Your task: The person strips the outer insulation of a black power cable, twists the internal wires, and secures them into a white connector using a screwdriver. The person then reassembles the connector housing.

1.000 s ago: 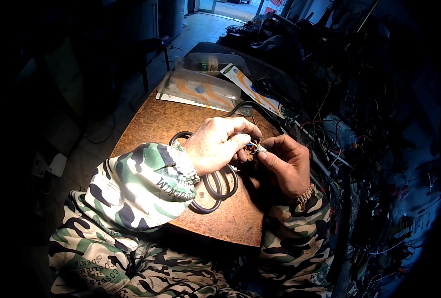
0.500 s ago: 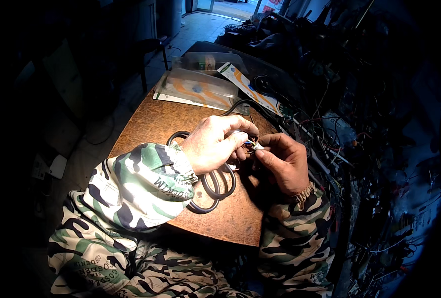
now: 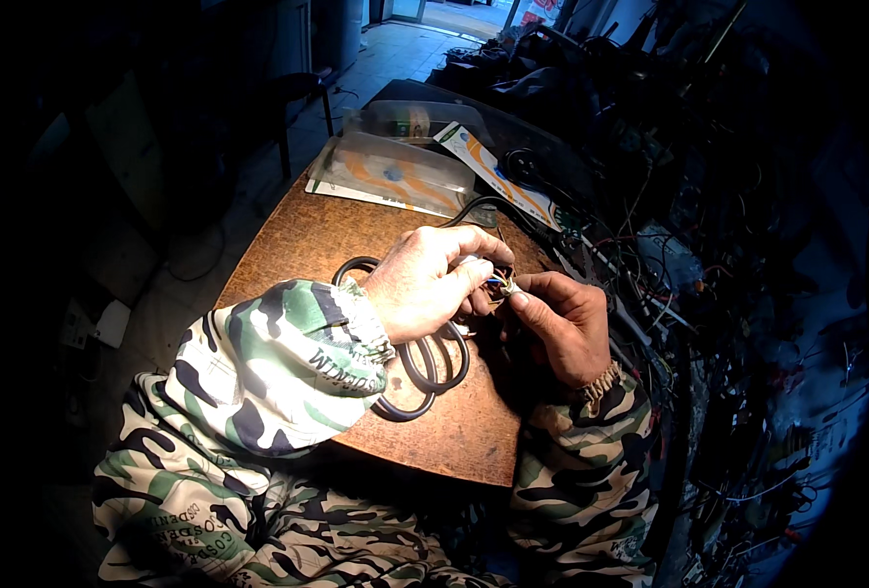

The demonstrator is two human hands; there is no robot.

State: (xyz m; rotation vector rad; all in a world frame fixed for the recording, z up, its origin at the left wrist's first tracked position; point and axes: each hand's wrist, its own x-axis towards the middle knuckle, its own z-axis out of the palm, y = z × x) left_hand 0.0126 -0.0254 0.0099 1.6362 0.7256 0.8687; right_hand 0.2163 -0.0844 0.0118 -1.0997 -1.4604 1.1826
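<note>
My left hand (image 3: 433, 274) is closed in a pinch around a bunch of thin coloured wires (image 3: 498, 281), blue and yellowish among them. Facing it, my right hand (image 3: 564, 318) pinches the ends of these wires between thumb and forefinger, where a small pale piece shows. What exactly sits at that tip is too small to make out. A thick black cable (image 3: 441, 385) lies in loops on the wooden table (image 3: 288, 235), beneath and beside my left hand. Part of the loops is hidden by that hand and sleeve.
Clear plastic packaging (image 3: 405, 167) and a white-and-orange card (image 3: 493, 171) lie at the table's far end. A dense tangle of wires and parts (image 3: 670, 255) crowds the right side. A dark chair (image 3: 292, 93) stands beyond the table at the left.
Both hands hold nearly the same place and grip. The right thumb and fingertips have shifted slightly at the wire ends, and the pale piece there is less visible. The whole view has shifted a little.
</note>
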